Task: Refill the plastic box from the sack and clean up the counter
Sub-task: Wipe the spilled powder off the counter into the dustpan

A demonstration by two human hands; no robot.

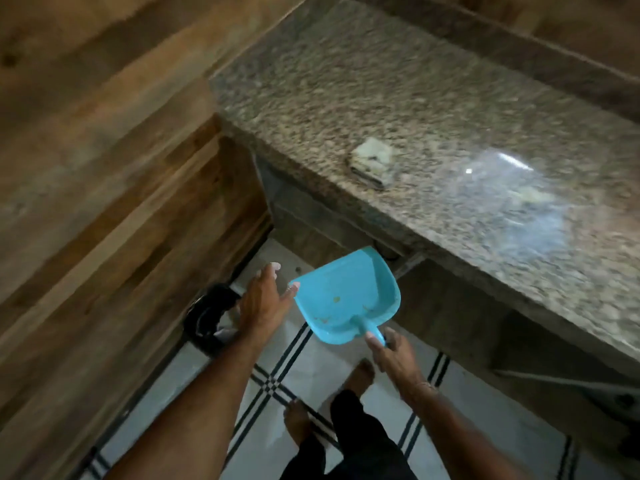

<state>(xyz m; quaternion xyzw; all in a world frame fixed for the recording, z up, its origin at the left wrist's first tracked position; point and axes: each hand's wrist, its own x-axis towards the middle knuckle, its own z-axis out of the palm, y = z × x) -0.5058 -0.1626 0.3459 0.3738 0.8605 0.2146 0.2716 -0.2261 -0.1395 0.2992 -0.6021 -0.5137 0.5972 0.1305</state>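
Observation:
My right hand (389, 351) grips the handle of a blue plastic dustpan (343, 296), held over the floor just below the counter's front edge. A few yellowish crumbs lie in the pan. My left hand (265, 299) is open beside the pan's left edge, fingers straight, fingertips close to its rim. The speckled granite counter (398, 109) fills the upper right. A folded pale cloth or sponge (372, 161) lies on it near the front edge. Some pale spilled bits (530, 195) sit on the counter at right under a glare. No plastic box or sack is in view.
A black bin (207, 317) stands on the white tiled floor (311, 368) against the wooden wall (104, 202) at left, just under my left hand. My bare feet (360, 375) stand on the tiles below the dustpan. Open shelving runs under the counter.

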